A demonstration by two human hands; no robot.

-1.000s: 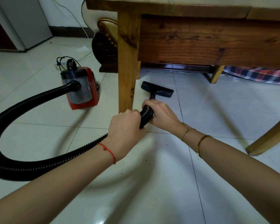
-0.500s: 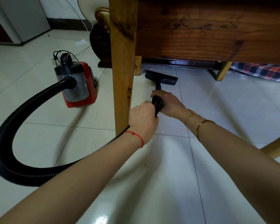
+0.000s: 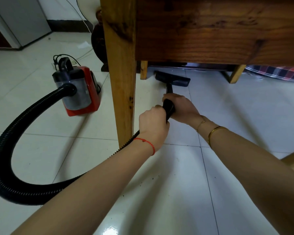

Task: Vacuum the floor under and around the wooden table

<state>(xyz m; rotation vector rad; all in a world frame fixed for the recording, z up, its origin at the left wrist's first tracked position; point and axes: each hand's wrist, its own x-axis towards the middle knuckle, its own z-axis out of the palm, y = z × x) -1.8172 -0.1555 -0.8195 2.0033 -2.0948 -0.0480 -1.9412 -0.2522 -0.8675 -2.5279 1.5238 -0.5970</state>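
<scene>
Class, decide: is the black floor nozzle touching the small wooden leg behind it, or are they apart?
Cannot tell. In the head view the floor nozzle has its left end right beside the small wooden leg, but the dark shadow there hides any gap or contact.

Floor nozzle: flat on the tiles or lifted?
Flat, it seems: the nozzle lies low against the floor under the table, no gap visible.

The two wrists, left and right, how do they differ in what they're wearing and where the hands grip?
The left hand has a red string bracelet on its wrist; the right hand has a gold bangle and a thin gold chain. The left hand grips the black vacuum handle nearer the ribbed hose; the right hand grips nearer the floor nozzle. Both curl round the same handle.
</scene>
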